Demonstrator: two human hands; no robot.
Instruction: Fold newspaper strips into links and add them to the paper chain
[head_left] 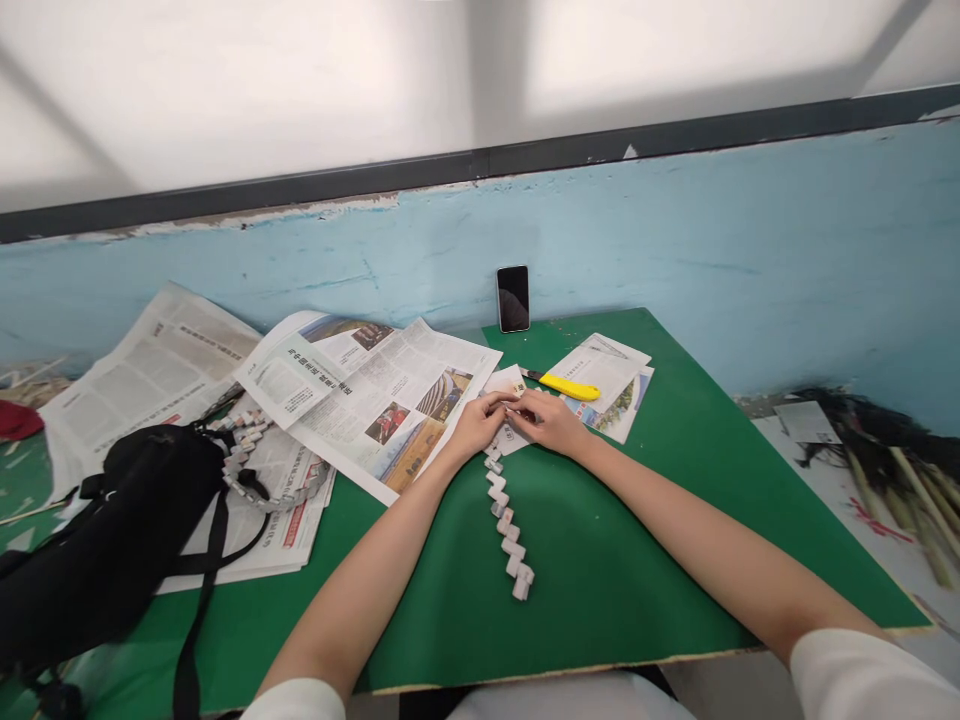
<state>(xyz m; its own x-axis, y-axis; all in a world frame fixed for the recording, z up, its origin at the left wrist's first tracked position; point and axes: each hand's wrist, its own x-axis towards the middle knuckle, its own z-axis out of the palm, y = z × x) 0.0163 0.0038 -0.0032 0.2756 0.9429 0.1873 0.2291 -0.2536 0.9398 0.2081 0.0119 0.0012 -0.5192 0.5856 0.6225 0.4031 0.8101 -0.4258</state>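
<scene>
While facing a blue wall (712, 220) across a green table (637, 570), held left hand (478, 425) and right hand (551, 422) fingertip to fingertip over a small printed sheet (504, 380). Curled the fingers of both inward, with thumbs and forefingers close in a pinching shape; could not tell, from this view, of any strip or link between them, too small and too well covered to make out. Had a zigzag chain (512, 528) of small folded pale pieces on the body side of the hands, flat on the green top between left forearm (375, 570) and right forearm (675, 510). Ran lengthwise from just below the hands toward the front edge of the table, stepping side to side, drifting slightly right at the near end and stopping short of that edge. Began closer to the left hand than to the right; could not be judged, at that far end, as touching the fingers or just apart. Showed a yellow cutter (570, 387) just beyond the right hand, blade end leftward, and an open newspaper (352, 420) beyond the left forearm.
</scene>
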